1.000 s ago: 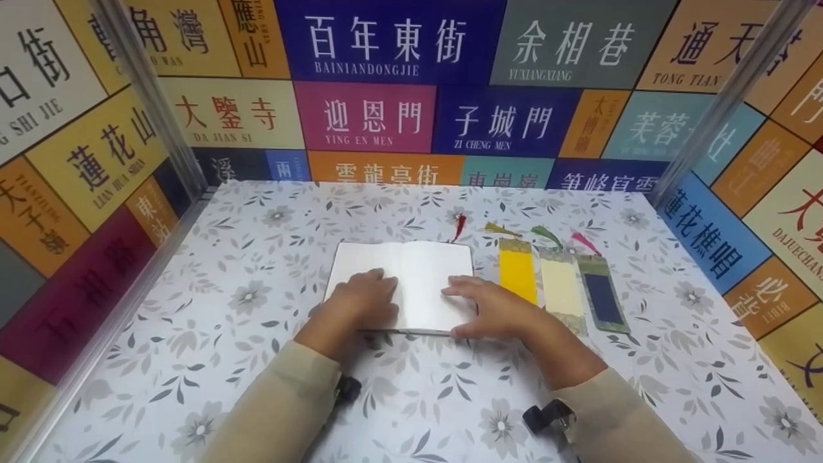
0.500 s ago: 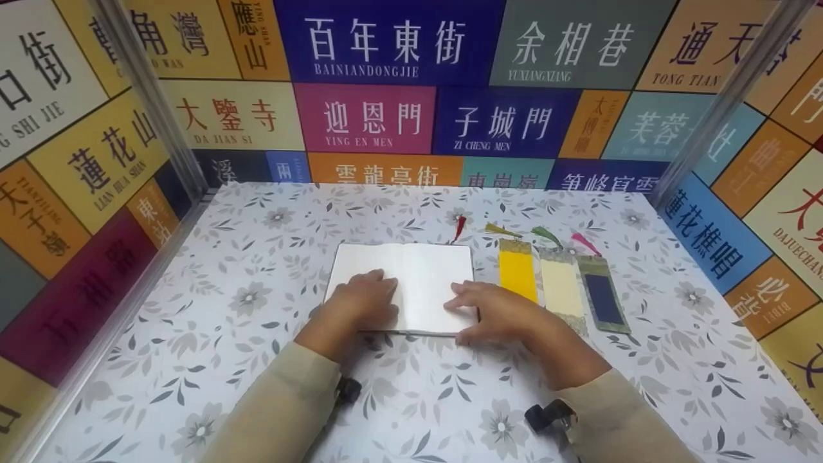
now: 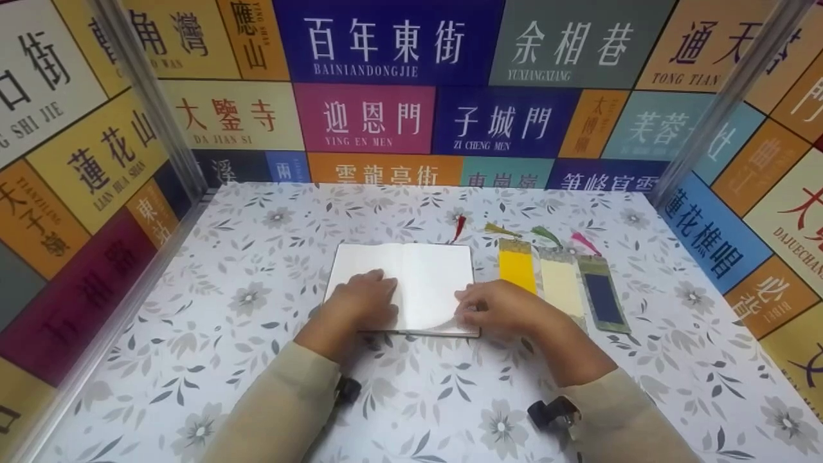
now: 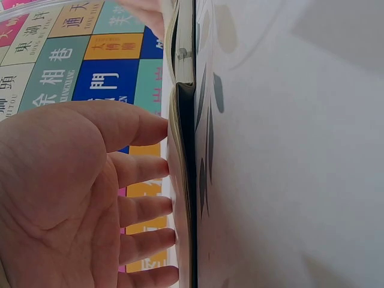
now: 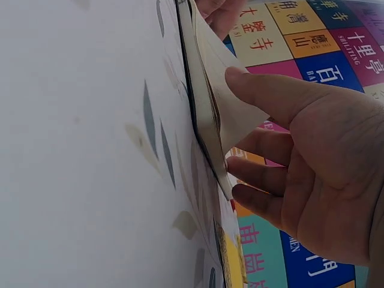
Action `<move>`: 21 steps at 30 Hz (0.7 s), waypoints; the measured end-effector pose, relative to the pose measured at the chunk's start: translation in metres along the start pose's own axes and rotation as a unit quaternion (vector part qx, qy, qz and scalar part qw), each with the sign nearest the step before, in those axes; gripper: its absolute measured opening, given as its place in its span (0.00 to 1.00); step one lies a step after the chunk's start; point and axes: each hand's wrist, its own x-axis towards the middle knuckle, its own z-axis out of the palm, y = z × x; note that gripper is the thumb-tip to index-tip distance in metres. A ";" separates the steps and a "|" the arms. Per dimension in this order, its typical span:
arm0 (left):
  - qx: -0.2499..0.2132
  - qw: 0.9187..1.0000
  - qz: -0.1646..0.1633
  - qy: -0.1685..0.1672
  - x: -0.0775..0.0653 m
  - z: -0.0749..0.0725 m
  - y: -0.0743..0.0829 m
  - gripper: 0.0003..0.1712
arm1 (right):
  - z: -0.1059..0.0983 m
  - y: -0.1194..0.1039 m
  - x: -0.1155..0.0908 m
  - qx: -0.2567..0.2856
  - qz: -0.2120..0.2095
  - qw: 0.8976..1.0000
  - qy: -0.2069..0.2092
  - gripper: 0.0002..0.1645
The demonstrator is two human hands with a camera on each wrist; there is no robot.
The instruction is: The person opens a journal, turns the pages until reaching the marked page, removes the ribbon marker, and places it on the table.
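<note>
An open notebook with blank white pages lies on the table. My left hand rests on the left page; in the left wrist view its extended fingertips touch the paper. At the lower right corner, my right hand pinches a page. The right wrist view shows this page lifted off the stack, with the thumb on one side and fingers behind it. A red tassel sticks out beyond the notebook's top edge; whatever it hangs from is hidden.
Right of the notebook lie three tasselled bookmarks: a yellow one partly behind my right hand, a cream one and a navy one. Panels with printed signs enclose the flower-patterned table at the back and sides.
My right hand's thumb and fingers have drawn together at the notebook's right edge, and the page corner there now curls up. My left hand has stayed in place.
</note>
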 end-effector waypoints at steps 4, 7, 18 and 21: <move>-0.005 1.000 -0.001 0.005 0.001 0.001 -0.001 0.38 | 0.000 0.000 0.001 -0.015 -0.012 1.000 0.015 0.11; -0.015 1.000 -0.008 0.005 0.001 0.002 -0.001 0.38 | 0.001 -0.002 0.000 -0.024 -0.013 0.999 0.029 0.13; -0.032 0.999 -0.019 0.001 0.000 0.002 0.001 0.42 | 0.005 -0.005 0.003 -0.031 0.013 0.998 0.051 0.19; -0.023 1.000 -0.012 0.002 0.000 0.002 0.003 0.49 | 0.006 -0.005 0.004 -0.039 0.009 0.998 0.057 0.18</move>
